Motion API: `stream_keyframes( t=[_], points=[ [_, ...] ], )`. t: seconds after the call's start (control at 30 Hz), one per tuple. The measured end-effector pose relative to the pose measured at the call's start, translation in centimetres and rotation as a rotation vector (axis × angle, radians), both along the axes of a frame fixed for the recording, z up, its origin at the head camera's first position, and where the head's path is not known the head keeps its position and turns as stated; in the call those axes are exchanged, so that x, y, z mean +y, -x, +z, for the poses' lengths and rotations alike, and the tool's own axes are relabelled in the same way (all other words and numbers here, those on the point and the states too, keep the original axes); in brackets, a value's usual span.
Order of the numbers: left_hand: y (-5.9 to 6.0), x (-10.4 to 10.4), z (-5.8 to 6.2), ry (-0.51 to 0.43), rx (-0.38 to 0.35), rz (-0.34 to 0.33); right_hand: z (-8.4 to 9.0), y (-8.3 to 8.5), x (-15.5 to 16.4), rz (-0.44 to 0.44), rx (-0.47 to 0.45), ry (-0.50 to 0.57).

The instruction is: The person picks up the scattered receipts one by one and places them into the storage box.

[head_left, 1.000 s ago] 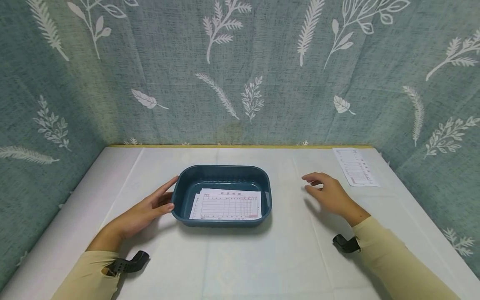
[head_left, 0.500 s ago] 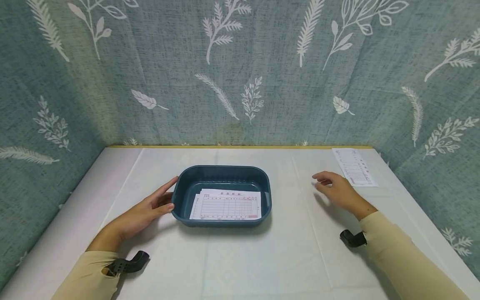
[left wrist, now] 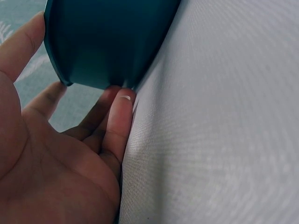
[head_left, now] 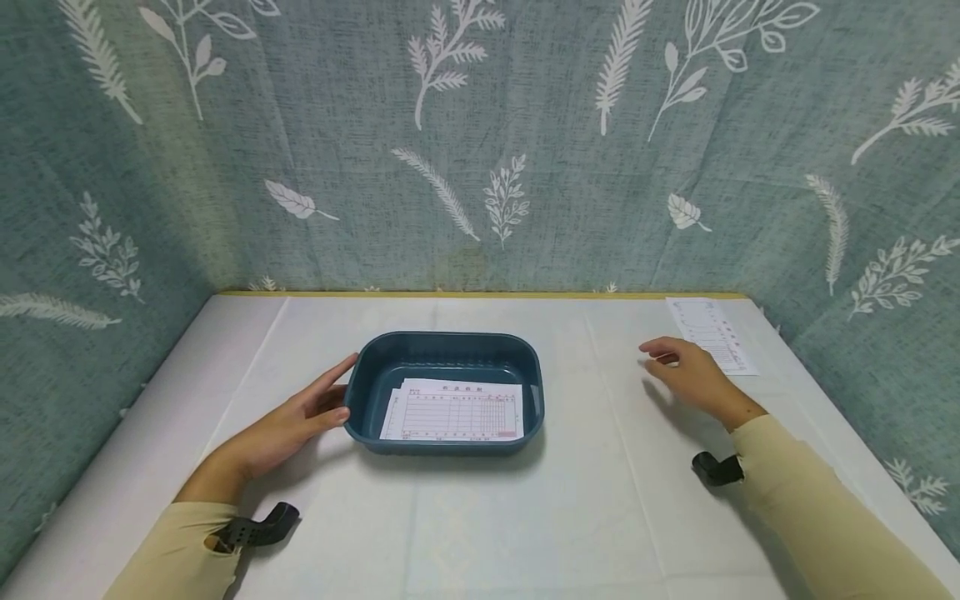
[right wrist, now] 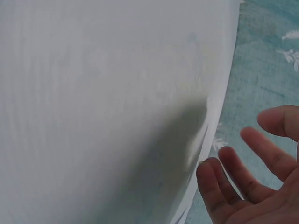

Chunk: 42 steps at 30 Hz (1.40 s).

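A dark blue plastic tray (head_left: 360,392) sits mid-table with printed form sheets (head_left: 454,410) lying inside it. My left hand (head_left: 300,412) rests against the tray's left end, fingers straight along its wall; the left wrist view shows the fingertips (left wrist: 122,100) touching the tray (left wrist: 107,42) at its base. My right hand (head_left: 686,371) hovers above the table to the right, fingers relaxed and holding nothing, just left of a loose printed form (head_left: 712,333) lying near the back right corner. In the right wrist view the right hand's fingers (right wrist: 243,172) are spread over the white cloth.
The table (head_left: 480,517) is covered in white cloth and walled on three sides by teal leaf-patterned fabric (head_left: 480,142). Black wrist-camera mounts show by each sleeve (head_left: 258,525) (head_left: 716,469).
My right hand has moved right and farther back, closer to the loose form. The left hand and tray have stayed put.
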<state>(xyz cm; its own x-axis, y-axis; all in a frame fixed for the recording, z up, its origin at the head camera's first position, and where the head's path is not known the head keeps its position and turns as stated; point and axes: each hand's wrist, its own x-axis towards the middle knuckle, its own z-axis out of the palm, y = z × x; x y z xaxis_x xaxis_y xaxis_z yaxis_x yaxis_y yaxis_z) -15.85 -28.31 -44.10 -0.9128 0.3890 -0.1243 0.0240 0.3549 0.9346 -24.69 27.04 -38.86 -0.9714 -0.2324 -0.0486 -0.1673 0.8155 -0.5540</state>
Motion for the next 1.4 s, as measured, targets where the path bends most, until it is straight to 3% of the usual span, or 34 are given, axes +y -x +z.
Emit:
stream_keyframes(
  t=[0.23, 0.63, 1.07, 1.4],
  points=[
    [-0.1, 0.0, 0.0, -0.004, 0.006, 0.001, 0.4, 0.2, 1.0, -0.028, 0.073, -0.005],
    [-0.1, 0.0, 0.0, 0.001, 0.001, 0.003, 0.7, 0.4, 2.7, -0.152, 0.096, 0.002],
    [0.0, 0.1, -0.1, 0.002, -0.005, 0.005, 0.6, 0.9, 4.7, -0.241, -0.008, -0.022],
    [-0.2, 0.1, 0.1, -0.015, 0.002, 0.002, 0.7, 1.0, 5.9, -0.257, -0.021, -0.033]
  ],
)
